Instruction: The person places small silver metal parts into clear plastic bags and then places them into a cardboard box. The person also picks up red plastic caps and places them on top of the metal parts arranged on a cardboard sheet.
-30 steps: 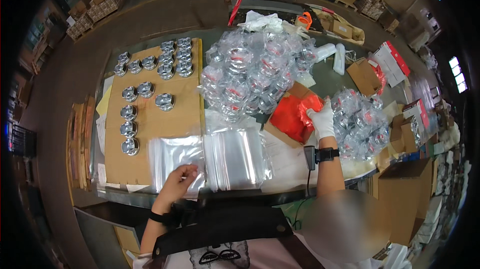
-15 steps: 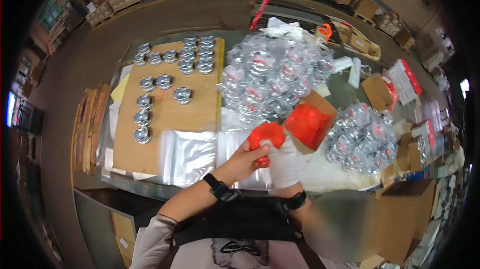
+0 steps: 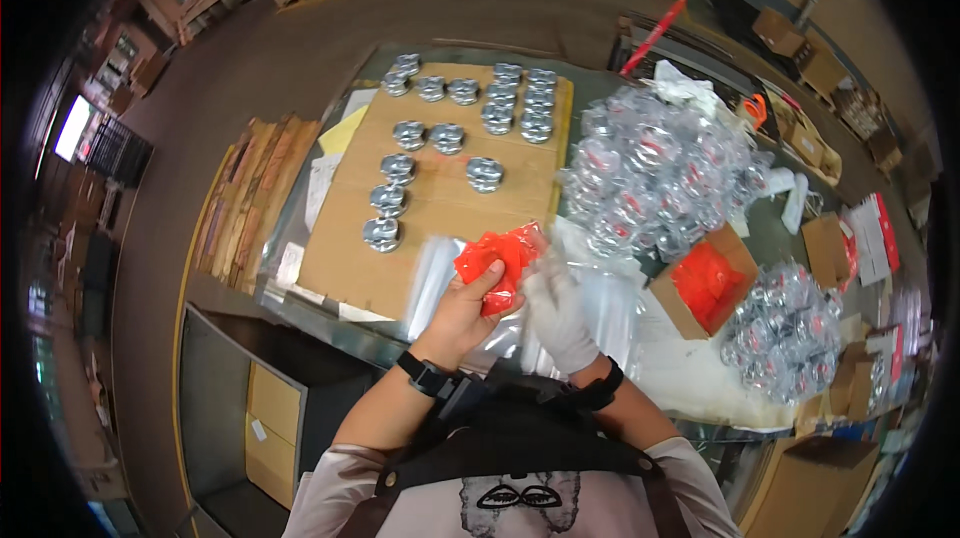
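Left hand (image 3: 462, 313) pinches red packet (image 3: 497, 258); gloved right hand (image 3: 560, 313) touches its 3 o'clock edge, fingers spread; cardboard sheet (image 3: 440, 198) at 11 o'clock.

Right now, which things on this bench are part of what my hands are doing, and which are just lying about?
In hand:
- red packet, gripped by left hand
- right hand, white-gloved, touching it
- clear bags underneath

Lying about:
- metal parts on cardboard sheet
- bagged parts pile
- box of red packets
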`<state>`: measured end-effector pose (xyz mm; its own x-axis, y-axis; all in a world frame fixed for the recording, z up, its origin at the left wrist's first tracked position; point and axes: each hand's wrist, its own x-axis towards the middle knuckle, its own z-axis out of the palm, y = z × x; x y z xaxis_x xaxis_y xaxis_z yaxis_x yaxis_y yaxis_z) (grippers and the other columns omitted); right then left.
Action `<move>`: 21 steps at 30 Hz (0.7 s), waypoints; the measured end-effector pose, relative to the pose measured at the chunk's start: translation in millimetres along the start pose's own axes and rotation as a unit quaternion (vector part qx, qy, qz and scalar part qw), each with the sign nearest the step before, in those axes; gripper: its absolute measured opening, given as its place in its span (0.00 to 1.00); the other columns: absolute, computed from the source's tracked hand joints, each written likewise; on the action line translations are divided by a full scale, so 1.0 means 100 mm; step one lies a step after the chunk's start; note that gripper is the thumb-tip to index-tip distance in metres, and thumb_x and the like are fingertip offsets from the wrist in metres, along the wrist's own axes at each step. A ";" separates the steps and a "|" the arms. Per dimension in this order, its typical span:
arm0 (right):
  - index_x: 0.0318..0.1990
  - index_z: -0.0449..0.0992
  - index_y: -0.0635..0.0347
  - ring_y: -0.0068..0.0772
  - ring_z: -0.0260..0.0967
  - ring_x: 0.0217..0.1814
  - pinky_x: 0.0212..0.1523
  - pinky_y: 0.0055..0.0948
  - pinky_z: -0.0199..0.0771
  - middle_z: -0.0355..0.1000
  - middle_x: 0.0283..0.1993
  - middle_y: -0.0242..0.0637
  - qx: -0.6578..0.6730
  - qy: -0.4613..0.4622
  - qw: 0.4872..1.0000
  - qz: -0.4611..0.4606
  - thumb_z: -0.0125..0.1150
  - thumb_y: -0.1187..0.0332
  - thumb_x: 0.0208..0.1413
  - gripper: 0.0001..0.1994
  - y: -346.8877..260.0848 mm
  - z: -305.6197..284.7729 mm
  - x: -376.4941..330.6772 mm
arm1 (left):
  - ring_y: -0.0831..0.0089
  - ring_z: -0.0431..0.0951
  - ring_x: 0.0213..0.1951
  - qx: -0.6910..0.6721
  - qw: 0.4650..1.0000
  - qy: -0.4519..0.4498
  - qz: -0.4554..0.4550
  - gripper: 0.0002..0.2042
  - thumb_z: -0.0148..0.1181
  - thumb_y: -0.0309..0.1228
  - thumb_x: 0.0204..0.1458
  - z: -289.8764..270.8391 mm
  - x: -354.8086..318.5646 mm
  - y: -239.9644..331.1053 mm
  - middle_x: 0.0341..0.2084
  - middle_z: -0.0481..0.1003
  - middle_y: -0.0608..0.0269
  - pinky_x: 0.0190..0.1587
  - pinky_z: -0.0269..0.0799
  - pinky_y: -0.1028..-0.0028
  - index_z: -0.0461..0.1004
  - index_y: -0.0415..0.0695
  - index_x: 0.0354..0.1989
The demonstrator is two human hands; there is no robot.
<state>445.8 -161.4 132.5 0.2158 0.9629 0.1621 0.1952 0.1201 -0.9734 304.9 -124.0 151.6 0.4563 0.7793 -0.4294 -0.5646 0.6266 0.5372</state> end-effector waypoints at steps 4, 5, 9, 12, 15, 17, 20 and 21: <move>0.51 0.73 0.65 0.22 0.71 0.48 0.50 0.24 0.73 0.73 0.50 0.33 0.193 0.076 0.967 0.147 0.54 0.74 0.62 0.11 -0.34 0.41 0.19 | 0.65 0.78 0.42 0.037 0.998 0.006 -0.050 0.16 0.57 0.30 0.59 -0.52 -0.26 0.46 0.45 0.75 0.57 0.37 0.79 0.66 0.67 0.44 0.55; 0.50 0.73 0.65 0.22 0.72 0.47 0.48 0.24 0.74 0.74 0.48 0.33 0.202 0.065 0.967 0.138 0.54 0.74 0.62 0.11 -0.25 0.47 0.26 | 0.65 0.79 0.42 0.047 0.997 0.009 -0.054 0.16 0.57 0.30 0.59 -0.66 -0.34 0.58 0.44 0.75 0.56 0.36 0.79 0.66 0.67 0.44 0.55; 0.47 0.75 0.61 0.29 0.76 0.40 0.40 0.25 0.76 0.77 0.42 0.36 0.072 0.030 0.991 0.109 0.56 0.76 0.57 0.10 -0.37 1.02 0.53 | 0.61 0.79 0.42 0.051 0.995 0.050 -0.073 0.19 0.58 0.29 0.57 -1.54 -0.68 1.07 0.44 0.75 0.56 0.34 0.83 0.65 0.65 0.44 0.56; 0.42 0.77 0.58 0.40 0.76 0.37 0.33 0.31 0.77 0.76 0.40 0.42 -0.242 -0.064 0.968 -0.023 0.61 0.73 0.51 0.10 -0.31 1.53 0.76 | 0.56 0.79 0.45 0.008 0.995 0.078 -0.058 0.18 0.57 0.26 0.57 -1.95 -0.99 1.44 0.46 0.74 0.53 0.34 0.84 0.63 0.66 0.42 0.56; 0.37 0.77 0.57 0.41 0.74 0.33 0.28 0.36 0.74 0.74 0.35 0.40 -0.399 -0.137 0.881 -0.216 0.62 0.70 0.48 0.07 -0.09 2.11 1.14 | 0.55 0.78 0.46 -0.019 0.996 0.072 -0.044 0.18 0.56 0.24 0.57 -2.31 -1.07 1.71 0.47 0.73 0.49 0.35 0.84 0.63 0.66 0.40 0.56; 0.39 0.79 0.54 0.41 0.73 0.38 0.37 0.36 0.74 0.74 0.35 0.40 -0.555 -0.190 0.801 -0.122 0.63 0.69 0.46 0.11 0.09 2.48 1.32 | 0.55 0.78 0.46 -0.020 0.996 0.067 -0.050 0.18 0.56 0.24 0.57 -2.50 -1.01 1.88 0.47 0.73 0.49 0.35 0.84 0.63 0.66 0.40 0.56; 0.39 0.80 0.53 0.42 0.72 0.41 0.44 0.37 0.74 0.75 0.36 0.40 -0.574 -0.262 0.770 -0.090 0.63 0.70 0.43 0.12 0.23 2.65 1.41 | 0.62 0.79 0.44 0.021 0.996 0.065 -0.054 0.18 0.58 0.25 0.56 -2.57 -0.92 2.08 0.46 0.75 0.56 0.36 0.83 0.68 0.67 0.42 0.56; 0.38 0.80 0.54 0.42 0.72 0.41 0.45 0.38 0.73 0.75 0.37 0.39 -0.548 -0.287 0.779 -0.098 0.63 0.71 0.42 0.12 0.18 2.65 1.45 | 0.63 0.80 0.44 0.038 0.995 0.067 -0.056 0.18 0.58 0.25 0.56 -2.59 -0.87 2.13 0.46 0.75 0.57 0.36 0.83 0.68 0.67 0.42 0.56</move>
<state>227.5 44.5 95.3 -0.3229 0.9393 -0.1157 0.9388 0.3024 -0.1648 -33.3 -57.7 115.1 0.4138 0.7018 -0.5799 -0.4600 0.7108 0.5321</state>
